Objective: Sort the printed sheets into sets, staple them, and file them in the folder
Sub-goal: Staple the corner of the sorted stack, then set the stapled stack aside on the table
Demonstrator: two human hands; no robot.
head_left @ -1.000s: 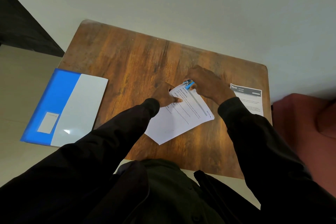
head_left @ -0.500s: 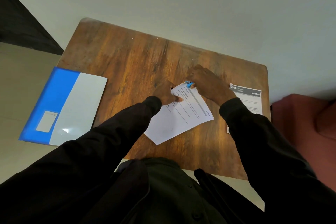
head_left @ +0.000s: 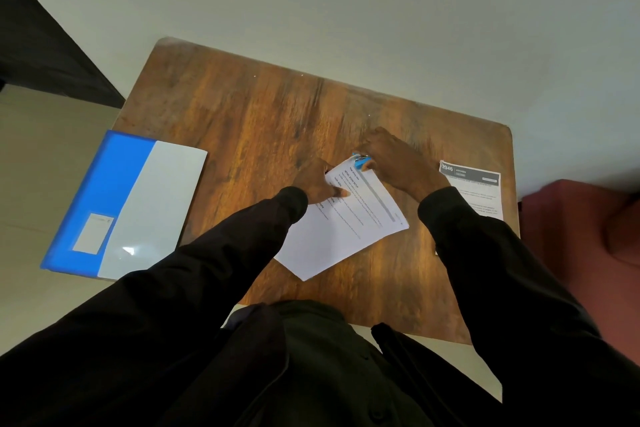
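Right hand (head_left: 398,163) grips the small blue stapler (head_left: 362,160) at the 12 o'clock corner of the white printed sheets (head_left: 346,229); left hand (head_left: 317,180) presses them flat. Squeeze firmly, edges flush.

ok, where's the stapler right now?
Head view: the blue stapler sits on the far corner of the middle sheets, held by the right hand, right of centre on the table.
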